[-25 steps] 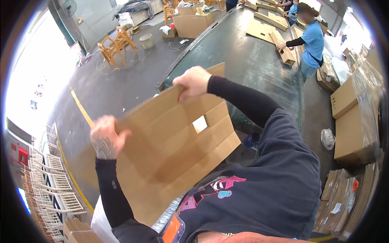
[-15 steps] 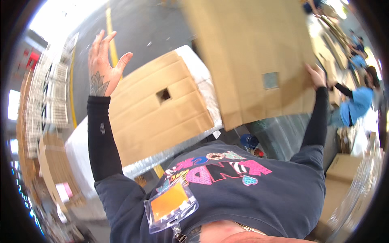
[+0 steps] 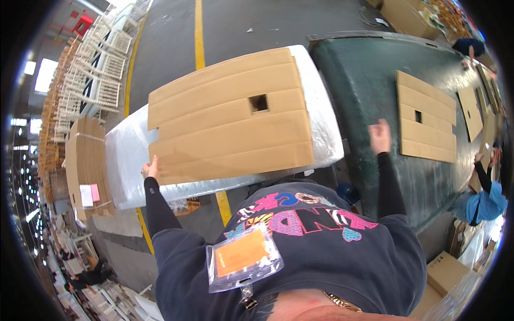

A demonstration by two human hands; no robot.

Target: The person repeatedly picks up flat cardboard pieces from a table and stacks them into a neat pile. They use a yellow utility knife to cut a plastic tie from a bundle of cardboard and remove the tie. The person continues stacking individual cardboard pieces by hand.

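Observation:
A brown cardboard sheet (image 3: 214,120) with fold lines and a small square hole lies on a plastic-wrapped white stack (image 3: 126,171) before me. My left hand (image 3: 151,168) grips its near left corner, the thumb along the edge; the fingers are partly hidden. My right hand (image 3: 380,136) is off the sheet, above the green tabletop (image 3: 348,80), holding nothing. Its fingers look loosely apart, slightly blurred. To the right of that hand, a second cardboard sheet (image 3: 428,134) with a square hole lies flat on the green table.
More cardboard pieces (image 3: 470,115) lie at the table's far right, near a person in blue (image 3: 484,206). On the left stands a strapped bundle of cardboard (image 3: 88,166). White racks (image 3: 101,69) line the far left. A dark blue round object (image 3: 348,192) sits close to my body.
The sheet raised in my right hand has come down to the left onto the stack, and that hand has let go. My left hand has dropped from the air to the sheet's near left corner.

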